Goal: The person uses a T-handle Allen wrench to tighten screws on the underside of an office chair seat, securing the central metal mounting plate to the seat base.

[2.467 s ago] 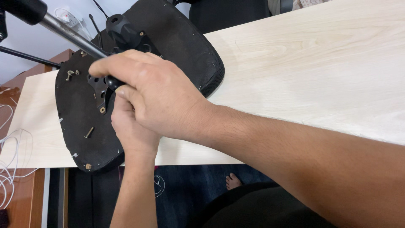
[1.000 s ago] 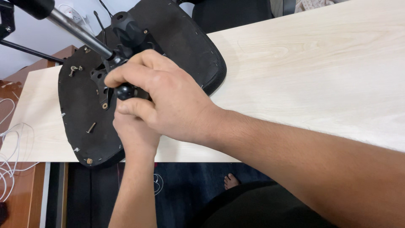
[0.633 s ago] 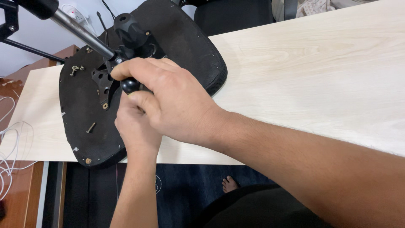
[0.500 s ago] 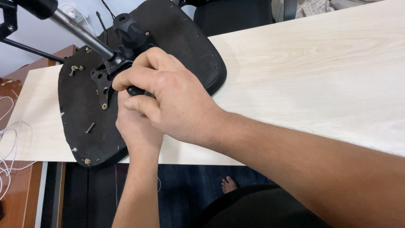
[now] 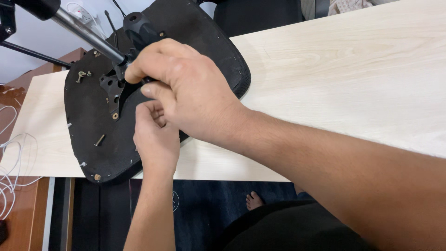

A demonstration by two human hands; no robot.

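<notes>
Here my right hand (image 5: 195,100) has its fingers (image 5: 153,69) curled tight round a black lever (image 5: 139,30) on the upturned chair seat (image 5: 107,135), likely to steady it. Beneath, my left hand (image 5: 155,137) is half-curled against the seat; whether it holds anything I cannot tell. A loose screw (image 5: 99,139) lies nearby; the seat rests on the pale wooden surface (image 5: 334,74).

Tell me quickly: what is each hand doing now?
Left hand: fingers curled under the right hand on the seat; grip hidden.
Right hand: closed on the black handle.
</notes>
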